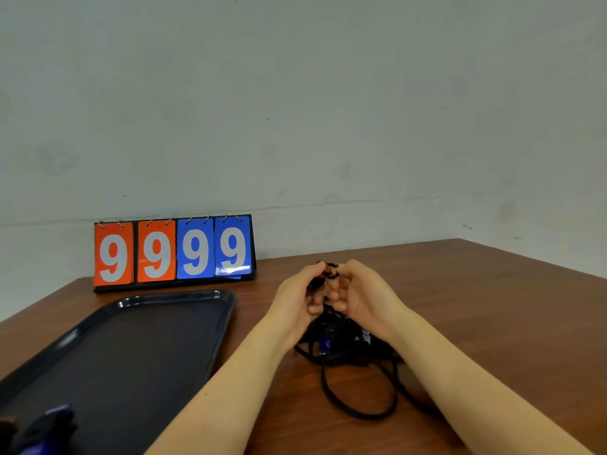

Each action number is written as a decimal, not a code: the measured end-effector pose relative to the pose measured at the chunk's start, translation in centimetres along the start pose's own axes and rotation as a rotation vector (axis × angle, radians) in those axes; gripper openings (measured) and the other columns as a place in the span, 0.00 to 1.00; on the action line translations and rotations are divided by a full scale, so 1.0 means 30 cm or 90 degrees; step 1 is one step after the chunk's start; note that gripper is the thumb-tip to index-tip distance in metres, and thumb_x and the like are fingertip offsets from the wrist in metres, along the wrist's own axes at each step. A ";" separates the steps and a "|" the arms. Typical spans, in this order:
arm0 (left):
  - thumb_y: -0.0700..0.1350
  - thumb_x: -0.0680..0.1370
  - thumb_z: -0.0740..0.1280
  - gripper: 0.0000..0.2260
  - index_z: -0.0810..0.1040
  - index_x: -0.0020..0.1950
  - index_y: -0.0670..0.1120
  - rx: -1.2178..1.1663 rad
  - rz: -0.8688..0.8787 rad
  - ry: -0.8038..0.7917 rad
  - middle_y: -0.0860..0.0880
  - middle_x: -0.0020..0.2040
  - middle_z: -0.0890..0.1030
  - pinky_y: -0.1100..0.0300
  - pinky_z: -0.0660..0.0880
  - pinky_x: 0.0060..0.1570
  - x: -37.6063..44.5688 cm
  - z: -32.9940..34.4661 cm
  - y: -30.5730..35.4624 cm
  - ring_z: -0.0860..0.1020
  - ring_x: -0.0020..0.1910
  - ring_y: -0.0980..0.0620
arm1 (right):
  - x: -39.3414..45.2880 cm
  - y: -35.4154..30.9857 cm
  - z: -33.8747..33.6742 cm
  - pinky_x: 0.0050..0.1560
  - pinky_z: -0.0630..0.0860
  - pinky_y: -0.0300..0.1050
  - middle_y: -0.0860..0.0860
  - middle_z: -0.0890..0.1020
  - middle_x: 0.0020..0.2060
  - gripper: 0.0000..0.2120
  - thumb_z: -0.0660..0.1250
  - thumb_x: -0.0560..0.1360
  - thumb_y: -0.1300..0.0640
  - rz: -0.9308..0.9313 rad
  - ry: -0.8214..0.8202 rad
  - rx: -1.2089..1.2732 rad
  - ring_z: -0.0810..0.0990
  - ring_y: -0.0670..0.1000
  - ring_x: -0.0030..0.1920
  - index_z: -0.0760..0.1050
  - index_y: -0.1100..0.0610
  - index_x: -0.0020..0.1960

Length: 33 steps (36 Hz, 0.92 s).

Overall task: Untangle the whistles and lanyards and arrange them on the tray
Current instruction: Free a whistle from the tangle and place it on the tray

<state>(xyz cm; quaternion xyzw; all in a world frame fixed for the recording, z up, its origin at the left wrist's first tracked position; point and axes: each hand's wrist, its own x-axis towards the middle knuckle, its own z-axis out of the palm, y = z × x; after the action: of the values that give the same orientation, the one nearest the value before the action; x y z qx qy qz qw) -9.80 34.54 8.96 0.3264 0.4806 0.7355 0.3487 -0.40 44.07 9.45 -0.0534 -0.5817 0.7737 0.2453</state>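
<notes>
Picking at a red whistle (323, 274) and its black cord, I pinch both between the fingers of my left hand (297, 298) and right hand (358, 298). Below my fingers the tangled lanyards (341, 349) lie heaped on the desk (492, 307). Left of them waits the tray (131, 349). Next, I judge, the cord must be teased free.

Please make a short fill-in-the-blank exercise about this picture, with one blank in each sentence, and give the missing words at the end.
1. Both hands, the left hand and the right hand, pinch a ____ whistle above the table.
2. Every card on the scoreboard shows the digit ____.
3. The dark tray lies to the ____ of the tangled black lanyards.

Missing words: red; 9; left
</notes>
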 end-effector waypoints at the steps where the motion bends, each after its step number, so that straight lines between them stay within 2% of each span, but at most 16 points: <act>1: 0.47 0.78 0.66 0.09 0.79 0.49 0.41 0.000 0.002 0.005 0.48 0.37 0.75 0.65 0.61 0.25 0.002 0.000 -0.002 0.67 0.29 0.57 | 0.001 0.001 -0.002 0.31 0.61 0.42 0.51 0.70 0.30 0.08 0.57 0.77 0.59 0.004 -0.001 0.006 0.69 0.48 0.30 0.71 0.59 0.41; 8: 0.48 0.79 0.65 0.11 0.78 0.56 0.43 0.051 0.074 0.052 0.46 0.38 0.78 0.65 0.62 0.23 -0.007 0.003 0.004 0.68 0.27 0.56 | 0.010 0.009 -0.010 0.40 0.66 0.45 0.52 0.75 0.31 0.10 0.60 0.79 0.57 -0.002 0.002 0.006 0.72 0.50 0.35 0.74 0.61 0.43; 12: 0.49 0.79 0.63 0.12 0.79 0.54 0.42 0.064 0.075 0.042 0.47 0.35 0.76 0.65 0.58 0.20 -0.013 0.013 0.010 0.64 0.24 0.56 | 0.011 0.009 -0.015 0.36 0.67 0.42 0.54 0.74 0.33 0.10 0.60 0.79 0.58 -0.019 0.021 -0.029 0.72 0.49 0.33 0.73 0.61 0.42; 15: 0.50 0.80 0.61 0.13 0.77 0.56 0.43 0.013 0.032 0.010 0.49 0.31 0.72 0.65 0.54 0.19 -0.011 0.018 0.013 0.61 0.22 0.56 | 0.019 0.017 -0.022 0.35 0.68 0.41 0.57 0.75 0.38 0.07 0.60 0.79 0.58 -0.028 0.043 -0.060 0.73 0.48 0.33 0.72 0.61 0.46; 17: 0.51 0.82 0.57 0.13 0.75 0.55 0.43 -0.045 -0.001 -0.010 0.49 0.30 0.69 0.66 0.52 0.19 -0.012 0.020 0.011 0.59 0.22 0.57 | 0.024 0.023 -0.024 0.35 0.68 0.43 0.58 0.76 0.40 0.08 0.61 0.80 0.57 -0.040 0.092 -0.151 0.73 0.49 0.34 0.73 0.61 0.46; 20: 0.51 0.83 0.56 0.12 0.74 0.50 0.45 -0.137 -0.034 -0.025 0.50 0.28 0.66 0.66 0.52 0.18 -0.017 0.027 0.012 0.58 0.19 0.58 | 0.019 0.027 -0.014 0.38 0.72 0.44 0.55 0.79 0.38 0.11 0.61 0.80 0.55 -0.066 0.164 -0.326 0.75 0.52 0.36 0.76 0.63 0.49; 22: 0.52 0.82 0.58 0.12 0.74 0.48 0.45 -0.173 -0.040 -0.029 0.50 0.27 0.65 0.67 0.52 0.17 -0.017 0.031 0.012 0.58 0.19 0.58 | 0.016 0.029 -0.005 0.40 0.74 0.44 0.53 0.80 0.38 0.10 0.62 0.80 0.56 -0.087 0.180 -0.329 0.76 0.51 0.37 0.76 0.63 0.49; 24: 0.55 0.80 0.61 0.13 0.74 0.48 0.45 -0.199 -0.042 -0.036 0.51 0.27 0.64 0.67 0.52 0.16 -0.019 0.030 0.014 0.59 0.18 0.58 | 0.013 0.027 0.000 0.43 0.74 0.45 0.53 0.81 0.38 0.08 0.62 0.80 0.58 -0.097 0.172 -0.277 0.78 0.50 0.39 0.75 0.61 0.47; 26: 0.57 0.79 0.63 0.14 0.73 0.50 0.46 -0.202 -0.039 -0.041 0.51 0.27 0.63 0.68 0.53 0.16 -0.023 0.030 0.018 0.59 0.18 0.58 | 0.018 0.023 -0.003 0.46 0.73 0.48 0.57 0.81 0.40 0.06 0.63 0.80 0.59 -0.091 0.134 -0.159 0.78 0.53 0.41 0.74 0.61 0.46; 30: 0.54 0.80 0.61 0.12 0.73 0.51 0.45 -0.185 -0.053 -0.033 0.52 0.27 0.63 0.68 0.54 0.15 -0.014 0.023 0.009 0.58 0.18 0.58 | 0.017 0.012 -0.015 0.32 0.69 0.36 0.50 0.73 0.31 0.04 0.62 0.79 0.61 -0.042 0.070 0.117 0.70 0.45 0.29 0.72 0.60 0.48; 33: 0.53 0.81 0.60 0.15 0.71 0.59 0.43 -0.202 -0.070 -0.039 0.52 0.26 0.64 0.67 0.55 0.14 -0.006 0.024 -0.001 0.59 0.17 0.58 | 0.007 0.001 -0.013 0.27 0.66 0.34 0.50 0.73 0.30 0.07 0.61 0.79 0.60 0.003 0.023 0.247 0.67 0.44 0.27 0.74 0.61 0.44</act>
<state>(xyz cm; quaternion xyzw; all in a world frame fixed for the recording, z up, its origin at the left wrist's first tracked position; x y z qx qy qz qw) -9.12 34.74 9.13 0.2624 0.3646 0.7719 0.4499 -0.44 44.49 9.34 -0.0207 -0.4169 0.8708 0.2597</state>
